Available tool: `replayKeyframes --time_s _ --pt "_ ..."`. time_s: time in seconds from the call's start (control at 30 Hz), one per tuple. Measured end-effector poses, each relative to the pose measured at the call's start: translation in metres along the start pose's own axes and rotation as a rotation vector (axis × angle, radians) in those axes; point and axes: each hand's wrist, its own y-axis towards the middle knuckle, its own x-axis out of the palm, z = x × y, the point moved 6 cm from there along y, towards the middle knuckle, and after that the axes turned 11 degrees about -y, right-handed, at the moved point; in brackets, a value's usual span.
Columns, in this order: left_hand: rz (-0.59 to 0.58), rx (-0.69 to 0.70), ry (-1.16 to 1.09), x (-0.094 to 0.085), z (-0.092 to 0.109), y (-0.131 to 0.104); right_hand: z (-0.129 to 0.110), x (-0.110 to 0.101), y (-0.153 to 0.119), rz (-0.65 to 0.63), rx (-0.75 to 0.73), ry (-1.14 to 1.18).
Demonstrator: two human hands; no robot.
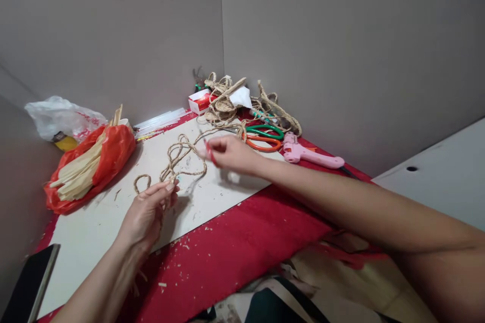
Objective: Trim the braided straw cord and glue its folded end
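Note:
Braided straw cord point(178, 154) lies in loose loops on a white board point(223, 194). My left hand point(153, 207) is closed on part of this cord, pinching it between thumb and fingers near the board's front edge. Farther right and deeper over the board is my right hand point(229, 154), its fingers curled round the red handles of small scissors point(210, 152). The scissor blades are blurred and point away from me, close to the cord.
At the left, a red bag point(121, 149) holds pale dry husks beside a clear plastic bag point(64, 116). Green-handled scissors point(271, 130), orange-handled scissors point(265, 147) and a pink glue gun point(312, 155) lie right. Coiled cord point(223, 106) is piled at the back.

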Motion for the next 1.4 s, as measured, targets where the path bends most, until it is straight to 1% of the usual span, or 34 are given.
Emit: replayKeyframes --time_s 0.03,0.07,0.13,0.2,0.3,0.37,0.43,0.53,0.63,0.73,0.87,0.97,1.1,1.27,1.4 --pt "0.012 -0.015 -0.016 0.0 -0.003 0.001 -0.009 0.006 -0.01 -0.046 -0.13 -0.205" --pt "0.023 -0.033 -0.026 -0.001 -0.005 0.001 -0.013 0.012 -0.019 -0.088 -0.212 -0.397" --pt "0.045 -0.075 -0.024 -0.001 -0.011 0.002 -0.016 0.019 -0.032 -0.115 -0.321 -0.698" --pt "0.078 -0.114 -0.014 -0.002 -0.018 0.004 -0.014 0.022 -0.036 -0.152 -0.358 -0.906" --pt "0.131 -0.14 -0.086 -0.004 -0.028 0.011 -0.008 0.021 -0.035 -0.23 -0.356 -1.071" --pt "0.135 -0.158 -0.142 -0.004 -0.035 0.015 -0.005 0.02 -0.034 -0.278 -0.353 -1.099" --pt "0.112 -0.178 -0.158 -0.005 -0.04 0.019 -0.002 0.02 -0.034 -0.309 -0.343 -1.102" --pt "0.116 -0.198 -0.158 -0.009 -0.045 0.019 0.002 0.025 -0.036 -0.303 -0.324 -1.127" --pt "0.128 -0.226 -0.152 -0.01 -0.048 0.015 0.005 0.031 -0.038 -0.291 -0.341 -1.132" --pt "0.135 -0.21 -0.143 -0.009 -0.047 0.013 0.007 0.036 -0.038 -0.299 -0.349 -1.129" --pt "0.215 -0.194 -0.115 -0.013 -0.048 0.013 0.009 0.037 -0.037 -0.317 -0.331 -1.133" --pt "0.243 -0.196 -0.111 -0.015 -0.048 0.014 0.009 0.037 -0.036 -0.343 -0.318 -1.131" --pt "0.319 -0.175 -0.111 -0.017 -0.048 0.012 0.009 0.036 -0.037 -0.374 -0.301 -1.135" --pt "0.276 -0.156 -0.105 -0.013 -0.046 0.011 0.013 0.035 -0.035 -0.397 -0.284 -1.128" --pt "0.273 -0.138 -0.125 -0.011 -0.045 0.013 0.015 0.031 -0.03 -0.395 -0.25 -1.12"
